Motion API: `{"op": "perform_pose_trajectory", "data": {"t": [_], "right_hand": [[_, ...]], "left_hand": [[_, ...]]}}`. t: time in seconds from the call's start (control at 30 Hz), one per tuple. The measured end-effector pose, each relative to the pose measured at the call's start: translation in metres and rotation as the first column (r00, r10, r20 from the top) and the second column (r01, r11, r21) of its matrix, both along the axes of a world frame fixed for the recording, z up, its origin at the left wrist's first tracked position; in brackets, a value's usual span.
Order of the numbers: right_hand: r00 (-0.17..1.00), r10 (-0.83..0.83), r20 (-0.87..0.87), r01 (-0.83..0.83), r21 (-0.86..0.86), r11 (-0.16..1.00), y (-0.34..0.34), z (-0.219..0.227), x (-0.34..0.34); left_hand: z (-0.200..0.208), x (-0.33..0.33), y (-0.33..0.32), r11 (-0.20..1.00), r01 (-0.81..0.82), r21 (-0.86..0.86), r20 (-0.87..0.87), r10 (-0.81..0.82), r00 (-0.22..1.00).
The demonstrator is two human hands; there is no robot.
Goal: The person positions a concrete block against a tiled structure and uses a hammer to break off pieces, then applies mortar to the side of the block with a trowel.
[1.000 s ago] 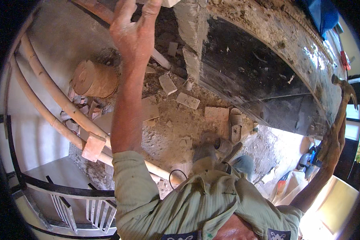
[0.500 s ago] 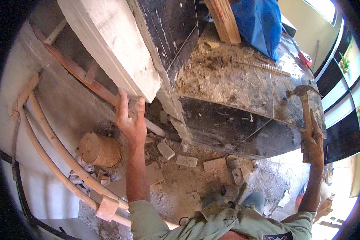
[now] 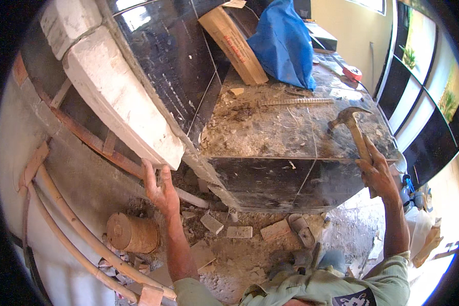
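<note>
My left hand (image 3: 161,193) is at the lower end of a long white masonry block (image 3: 120,99), thumb and fingers apart, fingertips touching its end edge. The block slants along a rough mortar edge beside a black tiled wall (image 3: 163,56), with another white block (image 3: 71,23) above it. On the right, my right hand (image 3: 378,172) is closed around the handle of a claw hammer (image 3: 361,143). The hammer's metal head is raised over the dusty counter (image 3: 336,145), apart from the block.
Rubble, a ribbed metal bar (image 3: 298,102), a cardboard box (image 3: 234,46), a blue sheet (image 3: 285,46) and a red tape measure (image 3: 352,73) lie on the counter. Below are a round dusty container (image 3: 132,233), brick pieces (image 3: 239,232) and curved wooden poles (image 3: 81,219).
The view has shifted, bringing more of the upper wall and second block into sight. The hammer has tilted, its head leaning further left. My left hand stays at the block's end.
</note>
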State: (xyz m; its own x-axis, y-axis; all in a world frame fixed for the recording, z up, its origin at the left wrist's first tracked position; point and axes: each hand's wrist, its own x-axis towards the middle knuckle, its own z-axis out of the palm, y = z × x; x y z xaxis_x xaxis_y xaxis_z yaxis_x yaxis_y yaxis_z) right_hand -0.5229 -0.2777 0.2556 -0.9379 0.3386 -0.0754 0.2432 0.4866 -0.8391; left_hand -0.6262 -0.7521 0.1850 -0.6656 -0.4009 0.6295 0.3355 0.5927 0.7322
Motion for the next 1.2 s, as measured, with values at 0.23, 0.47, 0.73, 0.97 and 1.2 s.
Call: {"op": "perform_pose_trajectory", "data": {"t": [0.23,0.47,0.73,0.97,1.2], "right_hand": [[0.997,0.044,-0.06,-0.046,-0.021,0.999,0.004,0.002,0.006],[0.984,0.082,-0.157,-0.057,0.156,0.986,0.015,-0.014,0.001],[0.985,0.075,-0.155,-0.043,0.202,0.979,0.025,-0.031,0.001],[0.982,0.071,-0.175,-0.049,0.126,0.991,0.033,-0.031,-0.009],[0.976,0.13,-0.172,-0.125,0.04,0.991,0.024,-0.015,-0.004]], "left_hand": [[-0.008,-0.009,0.002,0.997,0.058,0.047,-0.039,-0.056,0.998],[-0.003,-0.004,-0.002,0.991,0.092,0.1,-0.001,-0.092,0.996],[0.013,0.007,0.014,0.998,0.037,0.047,0.02,-0.038,0.999],[0.013,0.004,0.026,0.994,0.007,0.106,0.023,-0.009,1.0],[0.009,0.004,0.018,0.994,0.009,0.108,-0.054,-0.004,0.999]]}}
